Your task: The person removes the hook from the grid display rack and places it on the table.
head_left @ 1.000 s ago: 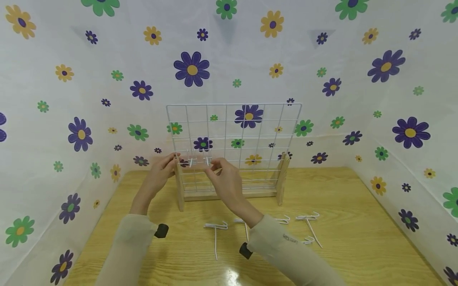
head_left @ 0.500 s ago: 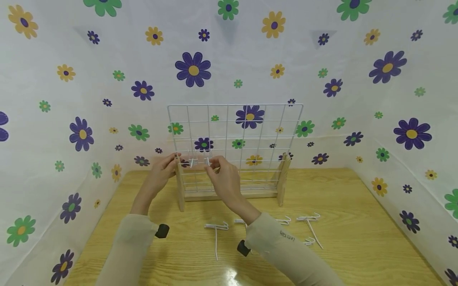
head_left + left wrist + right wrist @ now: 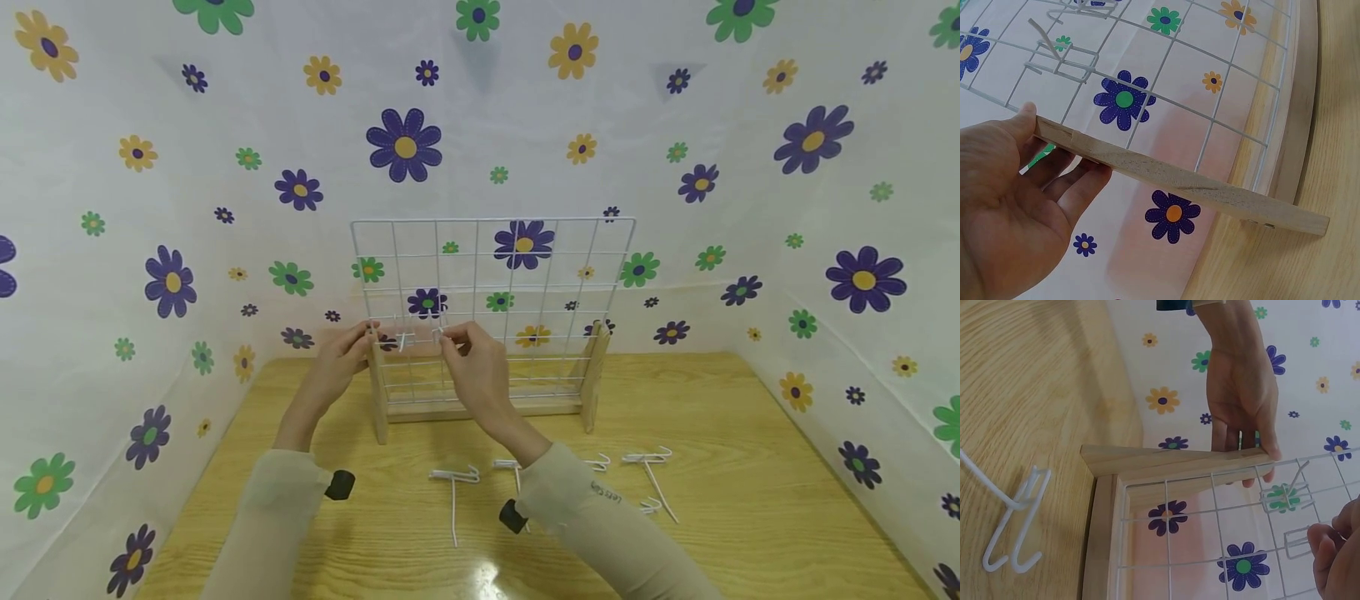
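A white wire grid panel (image 3: 491, 219) stands upright in a wooden stand. My left hand (image 3: 333, 367) holds the stand's left wooden upright (image 3: 1179, 178), thumb on one side and fingers on the other. With thumb and fingers, my right hand (image 3: 480, 375) pinches a white wire display hook (image 3: 1297, 542) at the grid; part of that hook is hidden by the fingers. Just left of it, another white hook (image 3: 1063, 62) hangs on the grid, its prong pointing outward. Whether the pinched hook is seated on the wires, I cannot tell.
Several more white hooks lie on the wooden table (image 3: 337, 550) in front of the stand, among them one hook (image 3: 453, 477) near the middle and a hook (image 3: 647, 458) at the right. My right forearm covers some. Flowered cloth (image 3: 480, 125) surrounds the table's back and sides.
My right hand has shifted slightly up and to the right, with the pinched hook tilting along. The left hand stays on the wooden upright.
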`<state>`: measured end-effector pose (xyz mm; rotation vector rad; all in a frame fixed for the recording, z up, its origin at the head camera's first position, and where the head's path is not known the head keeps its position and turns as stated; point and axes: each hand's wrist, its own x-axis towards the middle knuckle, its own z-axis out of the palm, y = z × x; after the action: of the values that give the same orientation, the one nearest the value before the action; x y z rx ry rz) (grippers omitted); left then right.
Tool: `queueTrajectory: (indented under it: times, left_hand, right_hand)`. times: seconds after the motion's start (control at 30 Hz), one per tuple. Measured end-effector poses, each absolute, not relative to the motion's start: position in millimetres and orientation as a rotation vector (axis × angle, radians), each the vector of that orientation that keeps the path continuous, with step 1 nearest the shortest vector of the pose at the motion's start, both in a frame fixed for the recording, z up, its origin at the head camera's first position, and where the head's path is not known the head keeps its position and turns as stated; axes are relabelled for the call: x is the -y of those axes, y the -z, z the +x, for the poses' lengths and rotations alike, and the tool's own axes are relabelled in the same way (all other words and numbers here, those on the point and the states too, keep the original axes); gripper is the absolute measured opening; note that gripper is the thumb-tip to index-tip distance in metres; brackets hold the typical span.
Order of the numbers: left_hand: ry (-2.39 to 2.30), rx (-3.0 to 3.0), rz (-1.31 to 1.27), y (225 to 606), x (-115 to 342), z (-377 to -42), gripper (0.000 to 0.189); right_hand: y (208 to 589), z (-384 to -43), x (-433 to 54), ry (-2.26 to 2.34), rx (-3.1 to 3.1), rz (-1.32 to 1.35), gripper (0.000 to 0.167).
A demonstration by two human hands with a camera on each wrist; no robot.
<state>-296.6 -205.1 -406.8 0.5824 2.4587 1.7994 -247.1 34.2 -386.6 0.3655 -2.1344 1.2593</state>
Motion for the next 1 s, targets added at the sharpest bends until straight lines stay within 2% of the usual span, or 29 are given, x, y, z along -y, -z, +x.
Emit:
queueTrajectory:
  times: [0.43, 1.0]
  left_hand:
    - [-1.789, -2.473, 0.588, 408, 204, -297, 0.053]
    - [-1.775, -2.484, 0.573, 409, 205, -299, 0.053]
  right_hand:
    - [383, -249, -46, -1.450, 1.969, 0.460, 0.004]
    - [379, -221, -81, -1.606, 1.956, 0.453, 0.006]
